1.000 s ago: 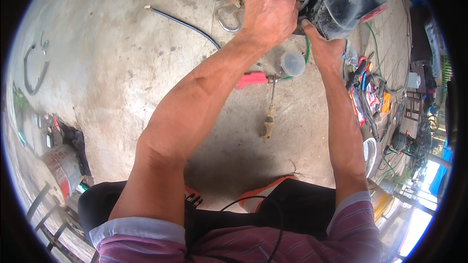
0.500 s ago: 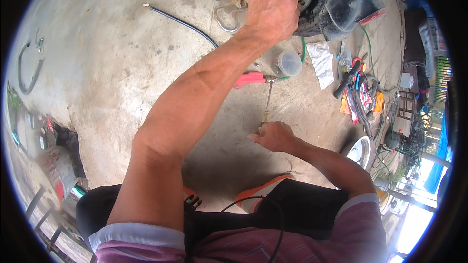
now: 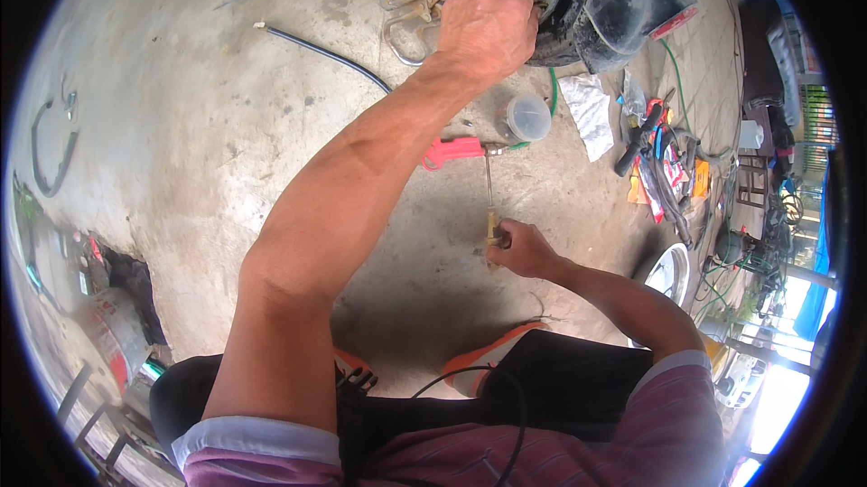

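Inside the curled right hand (image 3: 521,249), the yellow-handled screwdriver (image 3: 492,221) is grasped, pointing forward.

Looks like a rough repair workshop, open to daylight at the far right. Shows as much through a bare, stained concrete floor (image 3: 199,135), a grimy black vehicle part (image 3: 628,22) at the top, a thin-shafted hand tool (image 3: 491,220), a red tool (image 3: 456,150) near a green hose (image 3: 554,89) and plastic tub (image 3: 528,117), a jumble of tools and packets (image 3: 664,175), and tangled cables (image 3: 754,261) beyond.
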The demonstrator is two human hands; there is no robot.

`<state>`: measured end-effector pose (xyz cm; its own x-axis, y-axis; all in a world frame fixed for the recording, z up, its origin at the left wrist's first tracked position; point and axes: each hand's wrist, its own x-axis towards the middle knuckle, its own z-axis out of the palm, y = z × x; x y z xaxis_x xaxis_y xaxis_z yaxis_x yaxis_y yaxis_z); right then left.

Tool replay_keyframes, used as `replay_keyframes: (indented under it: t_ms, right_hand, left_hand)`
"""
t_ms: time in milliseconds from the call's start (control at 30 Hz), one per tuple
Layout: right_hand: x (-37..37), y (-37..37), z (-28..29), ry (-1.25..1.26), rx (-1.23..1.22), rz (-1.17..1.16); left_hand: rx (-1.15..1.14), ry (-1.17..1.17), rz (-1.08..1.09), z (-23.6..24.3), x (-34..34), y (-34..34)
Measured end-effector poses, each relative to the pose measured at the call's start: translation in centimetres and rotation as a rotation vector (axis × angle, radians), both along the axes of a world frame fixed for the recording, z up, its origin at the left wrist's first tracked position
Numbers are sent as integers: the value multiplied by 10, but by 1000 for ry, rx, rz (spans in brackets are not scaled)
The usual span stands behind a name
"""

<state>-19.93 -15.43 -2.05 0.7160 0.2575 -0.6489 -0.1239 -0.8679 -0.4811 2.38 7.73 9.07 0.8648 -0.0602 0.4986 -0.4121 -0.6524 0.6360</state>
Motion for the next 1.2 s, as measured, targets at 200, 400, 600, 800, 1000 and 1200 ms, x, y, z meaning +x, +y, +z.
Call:
replay_keyframes:
  t_ms: [200, 400, 600, 800, 1000, 1200]
  right_hand:
    - [52, 16, 58, 45, 574, -246]
    - [54, 29, 86, -39, 694, -290]
    - [65, 41, 105, -182, 669, -370]
    - [90, 47, 115, -314, 571, -420]
    - [93, 83, 107, -290, 808, -580]
    - [107, 154, 104, -179, 1129, -956]
  left_hand:
    - [18, 2, -6, -4, 3, 7]
    - [40, 46, -18, 3, 4, 4]
    - [27, 56, -5, 3, 2, 7]
    - [13, 70, -13, 6, 1, 6]
    - [30, 86, -10, 7, 3, 7]
    - [62, 196, -32, 21, 2, 9]
